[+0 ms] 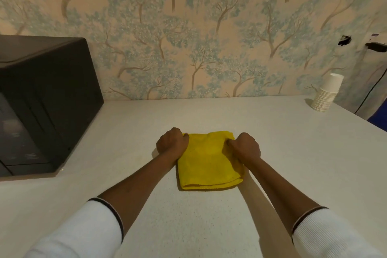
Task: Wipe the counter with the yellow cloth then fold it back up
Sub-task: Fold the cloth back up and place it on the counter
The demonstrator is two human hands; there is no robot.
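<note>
A yellow cloth (207, 161) lies folded in a rough square on the pale speckled counter (209, 216), its folded edge toward me. My left hand (172, 142) pinches the cloth's far left corner with the fingers closed. My right hand (245, 147) grips the far right corner the same way. Both forearms reach forward from white sleeves with dark cuffs, one on each side of the cloth.
A black microwave (44, 102) stands on the counter at the left. A stack of white paper cups (326, 94) sits at the back right by the tree-patterned wall (188, 37). The counter's right edge (377, 130) runs close to a white appliance with a dark cord.
</note>
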